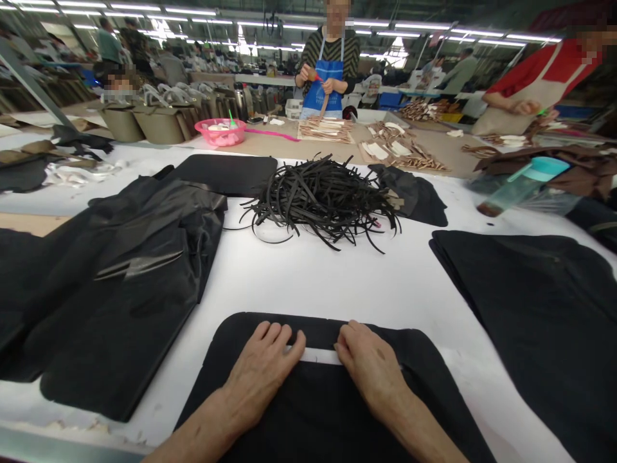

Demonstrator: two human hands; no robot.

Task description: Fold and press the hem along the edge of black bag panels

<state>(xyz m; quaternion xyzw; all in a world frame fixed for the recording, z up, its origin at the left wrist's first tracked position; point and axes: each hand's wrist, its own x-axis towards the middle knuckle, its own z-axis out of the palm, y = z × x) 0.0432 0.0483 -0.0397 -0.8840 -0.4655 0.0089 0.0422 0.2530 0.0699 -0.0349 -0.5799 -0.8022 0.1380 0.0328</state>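
In front of me on the white table [347,283] lies a black sheet panel [332,411] with rounded far corners. A pale gap runs across it behind its far strip. My left hand [270,354] bends its fingers over that strip, left of the middle, with the thumb at the gap. On the other side of the middle, my right hand [369,357] grips the same strip, fingers curled and thumb tucked in. Part of the panel is hidden beneath both hands and wrists.
Beyond the panel sits a heap of thin black strips [328,196]. Black sheets [130,289] are piled at left, and a black stack [535,302] lies at right. A bottle with a turquoise lid [547,168] leans at far right. Two people work across the table.
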